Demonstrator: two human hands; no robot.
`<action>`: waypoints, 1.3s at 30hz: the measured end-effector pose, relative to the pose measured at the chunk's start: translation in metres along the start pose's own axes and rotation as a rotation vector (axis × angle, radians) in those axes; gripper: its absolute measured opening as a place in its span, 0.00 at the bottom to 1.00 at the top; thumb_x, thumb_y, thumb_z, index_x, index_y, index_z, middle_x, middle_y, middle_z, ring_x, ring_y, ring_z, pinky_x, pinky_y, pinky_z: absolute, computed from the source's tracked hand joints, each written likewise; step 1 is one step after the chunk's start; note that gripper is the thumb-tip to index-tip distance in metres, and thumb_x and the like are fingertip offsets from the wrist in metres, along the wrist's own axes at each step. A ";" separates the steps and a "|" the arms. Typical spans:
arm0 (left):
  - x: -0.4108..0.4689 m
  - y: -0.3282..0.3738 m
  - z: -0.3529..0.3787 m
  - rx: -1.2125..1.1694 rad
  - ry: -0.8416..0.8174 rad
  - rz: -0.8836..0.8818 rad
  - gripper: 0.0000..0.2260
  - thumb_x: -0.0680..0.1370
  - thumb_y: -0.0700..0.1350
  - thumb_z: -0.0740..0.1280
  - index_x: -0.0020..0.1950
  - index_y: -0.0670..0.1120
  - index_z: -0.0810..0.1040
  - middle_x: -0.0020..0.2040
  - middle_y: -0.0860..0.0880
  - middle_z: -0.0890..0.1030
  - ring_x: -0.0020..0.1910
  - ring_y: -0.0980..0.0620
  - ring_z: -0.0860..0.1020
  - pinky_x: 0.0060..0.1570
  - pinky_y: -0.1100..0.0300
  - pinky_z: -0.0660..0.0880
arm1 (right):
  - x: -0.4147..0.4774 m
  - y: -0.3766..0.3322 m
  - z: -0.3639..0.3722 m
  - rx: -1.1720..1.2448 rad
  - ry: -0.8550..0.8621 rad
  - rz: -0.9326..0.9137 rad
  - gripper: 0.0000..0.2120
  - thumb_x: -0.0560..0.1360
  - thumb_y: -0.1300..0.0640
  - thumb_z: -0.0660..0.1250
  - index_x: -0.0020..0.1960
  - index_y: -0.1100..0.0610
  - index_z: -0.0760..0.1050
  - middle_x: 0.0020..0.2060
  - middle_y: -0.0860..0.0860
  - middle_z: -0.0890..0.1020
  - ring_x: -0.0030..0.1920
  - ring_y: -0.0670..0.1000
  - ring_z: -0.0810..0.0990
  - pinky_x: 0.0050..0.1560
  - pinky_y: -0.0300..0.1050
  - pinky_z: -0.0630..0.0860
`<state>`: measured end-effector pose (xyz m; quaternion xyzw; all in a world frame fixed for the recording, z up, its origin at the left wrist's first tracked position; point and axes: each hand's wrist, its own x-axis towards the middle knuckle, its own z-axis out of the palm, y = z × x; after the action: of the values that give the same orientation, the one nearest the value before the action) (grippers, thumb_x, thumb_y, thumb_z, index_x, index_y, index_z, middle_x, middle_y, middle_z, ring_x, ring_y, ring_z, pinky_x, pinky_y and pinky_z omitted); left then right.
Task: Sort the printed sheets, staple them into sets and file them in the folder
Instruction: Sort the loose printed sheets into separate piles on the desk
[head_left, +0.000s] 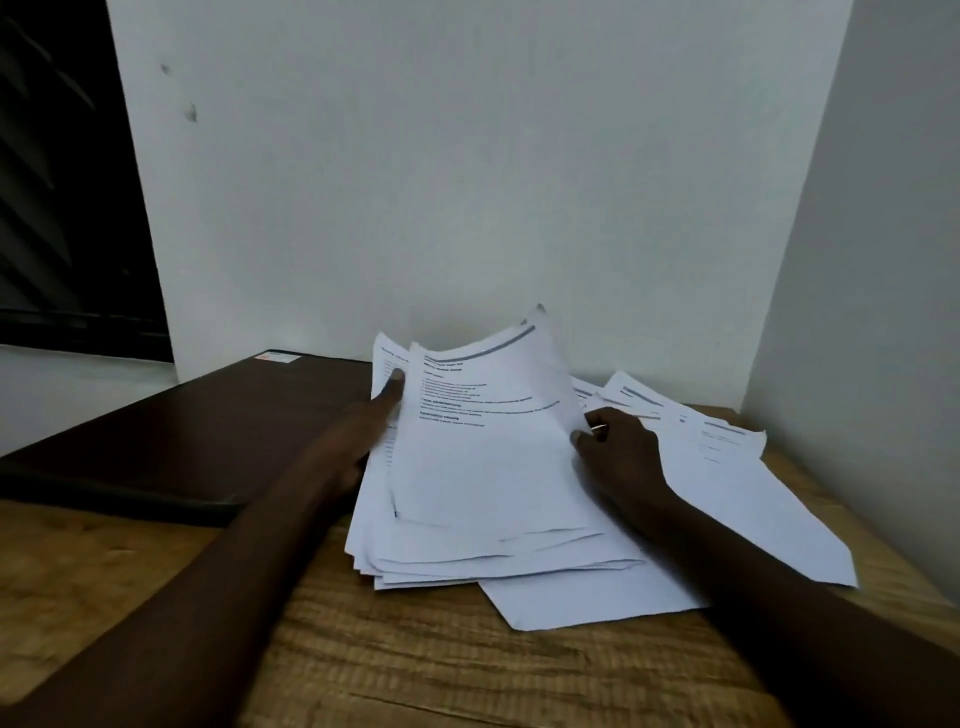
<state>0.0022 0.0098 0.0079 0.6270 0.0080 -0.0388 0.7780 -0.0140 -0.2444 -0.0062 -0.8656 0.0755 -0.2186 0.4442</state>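
Note:
A loose stack of white printed sheets (483, 540) lies on the wooden table (415, 654). The top sheet (483, 441) is lifted and curled at its far end. My left hand (358, 431) holds the stack's left edge, thumb on top of the paper. My right hand (618, 452) pinches the lifted sheet's right edge; a ring shows on one finger. More printed sheets (727, 478) lie spread flat to the right, partly under my right hand. A dark closed folder (197, 426) lies flat on the table at the left. No stapler is in view.
White walls meet in a corner just behind the papers and close in on the right. A dark window (62, 182) is at the upper left. Bare wood shows along the table's near side.

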 end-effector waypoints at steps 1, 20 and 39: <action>0.000 -0.002 -0.001 0.014 -0.019 -0.019 0.27 0.72 0.57 0.75 0.63 0.41 0.80 0.60 0.39 0.83 0.54 0.41 0.83 0.58 0.45 0.79 | 0.000 -0.001 0.002 0.006 -0.029 -0.018 0.04 0.76 0.59 0.66 0.49 0.53 0.78 0.41 0.49 0.81 0.41 0.48 0.77 0.34 0.29 0.64; -0.074 0.125 0.071 0.175 -0.183 0.789 0.15 0.77 0.41 0.71 0.63 0.45 0.77 0.58 0.48 0.84 0.55 0.49 0.83 0.53 0.55 0.81 | 0.002 -0.085 -0.084 0.801 -0.140 -0.360 0.06 0.78 0.58 0.67 0.54 0.52 0.78 0.50 0.49 0.85 0.50 0.50 0.85 0.51 0.45 0.82; -0.018 0.045 0.017 0.029 -0.240 0.368 0.21 0.71 0.41 0.74 0.63 0.43 0.78 0.61 0.41 0.82 0.60 0.40 0.81 0.57 0.48 0.79 | 0.009 -0.041 -0.083 0.577 -0.451 -0.200 0.31 0.70 0.31 0.63 0.66 0.48 0.72 0.60 0.47 0.82 0.60 0.50 0.80 0.61 0.52 0.76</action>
<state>-0.0136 0.0031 0.0565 0.6198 -0.1999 0.0295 0.7583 -0.0452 -0.2840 0.0721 -0.7345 -0.1739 -0.0770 0.6514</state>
